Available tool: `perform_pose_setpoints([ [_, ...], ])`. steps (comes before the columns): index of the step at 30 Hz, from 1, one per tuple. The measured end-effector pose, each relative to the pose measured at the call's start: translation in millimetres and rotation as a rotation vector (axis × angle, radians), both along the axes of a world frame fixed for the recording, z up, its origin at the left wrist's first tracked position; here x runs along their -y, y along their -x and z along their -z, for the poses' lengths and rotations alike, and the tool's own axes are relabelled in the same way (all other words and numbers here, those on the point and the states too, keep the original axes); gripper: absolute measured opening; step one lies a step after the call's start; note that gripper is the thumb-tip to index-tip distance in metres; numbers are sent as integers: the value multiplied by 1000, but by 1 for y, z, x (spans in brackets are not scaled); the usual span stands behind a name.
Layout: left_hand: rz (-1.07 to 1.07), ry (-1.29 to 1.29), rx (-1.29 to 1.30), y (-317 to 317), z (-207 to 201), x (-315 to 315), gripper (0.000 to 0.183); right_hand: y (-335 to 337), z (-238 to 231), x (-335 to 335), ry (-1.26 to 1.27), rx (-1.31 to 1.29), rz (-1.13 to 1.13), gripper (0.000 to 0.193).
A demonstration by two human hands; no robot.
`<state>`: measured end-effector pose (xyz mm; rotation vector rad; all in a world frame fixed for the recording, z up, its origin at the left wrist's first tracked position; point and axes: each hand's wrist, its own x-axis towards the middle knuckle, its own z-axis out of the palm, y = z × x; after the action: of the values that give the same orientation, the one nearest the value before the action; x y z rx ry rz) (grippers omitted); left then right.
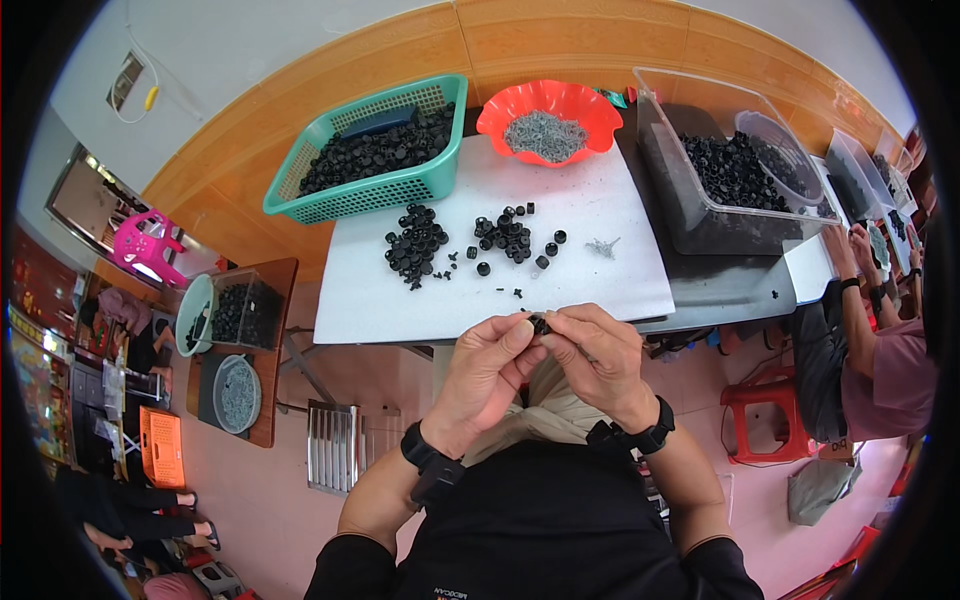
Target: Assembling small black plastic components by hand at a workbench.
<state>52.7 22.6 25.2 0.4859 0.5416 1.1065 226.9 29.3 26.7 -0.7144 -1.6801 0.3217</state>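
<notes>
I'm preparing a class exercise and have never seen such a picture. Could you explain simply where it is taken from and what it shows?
This single picture comes from a wide fisheye camera worn on a person's head, looking down, so straight edges bend. There is no machine: the person's bare left hand and right hand hold a small black part between their fingertips. Beyond them, a white sheet bears a left pile of black pieces and a right pile. Farther back are a green basket and a clear bin, both holding black pieces, and a red bowl of small grey pieces.
</notes>
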Motion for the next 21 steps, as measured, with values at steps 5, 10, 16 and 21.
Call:
perform_pose_setpoints([
  [5, -7, -8, -28, -3, -2, 3, 14, -1, 0, 0, -35, 54, 33, 30],
  [10, -48, 2, -37, -7, -1, 6, 15, -1, 4, 0, -61, 49, 48, 30],
  [16, -48, 7, -18, -8, -3, 8, 13, -2, 3, 1, -85, 80, 69, 30],
  [21, -60, 0, -52, -9, -4, 10, 13, -6, 1, 2, -97, 102, 55, 31],
])
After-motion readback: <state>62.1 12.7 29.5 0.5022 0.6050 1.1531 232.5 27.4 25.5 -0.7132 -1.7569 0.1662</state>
